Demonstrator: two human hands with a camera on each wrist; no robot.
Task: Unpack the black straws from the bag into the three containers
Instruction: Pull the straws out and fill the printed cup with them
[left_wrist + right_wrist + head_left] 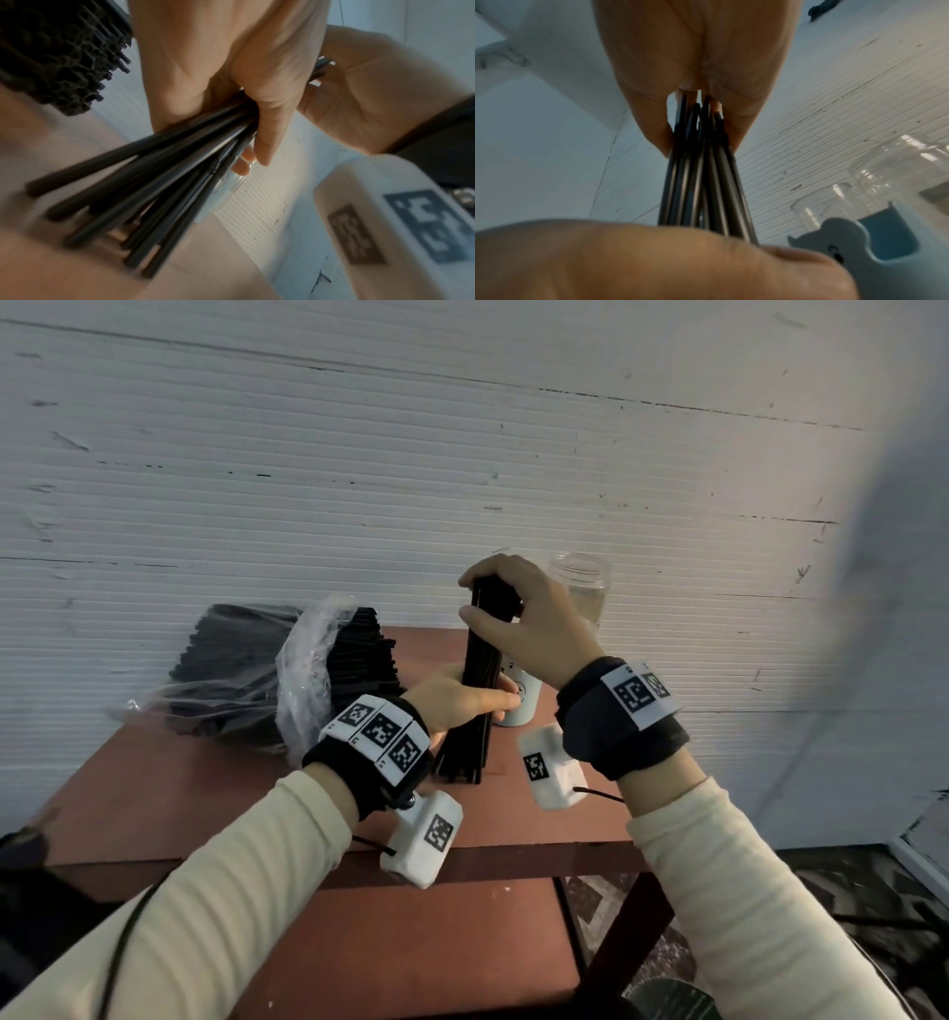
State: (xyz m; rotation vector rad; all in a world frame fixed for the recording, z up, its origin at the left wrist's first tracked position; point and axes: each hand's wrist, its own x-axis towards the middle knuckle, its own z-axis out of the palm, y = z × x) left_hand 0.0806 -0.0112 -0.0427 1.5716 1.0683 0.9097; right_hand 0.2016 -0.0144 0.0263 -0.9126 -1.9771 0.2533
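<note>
A bundle of black straws (481, 670) stands upright with its lower ends on the red-brown table (205, 793). My left hand (462, 701) grips the bundle around its middle. My right hand (506, 613) curls over and holds the top ends. In the left wrist view the straws (159, 182) fan out below my left hand (257, 113). In the right wrist view my right hand (700, 113) pinches the straws (700, 178). The clear plastic bag (303, 670) full of black straws lies on the table to the left. A white container (521, 698) stands just behind the bundle.
A clear plastic jar (583, 588) stands at the table's back right, against the white ribbed wall. In the right wrist view a clear cup (816, 205) and a pale blue container (875, 249) stand beside the jar (895, 168). The table's front edge is near my forearms.
</note>
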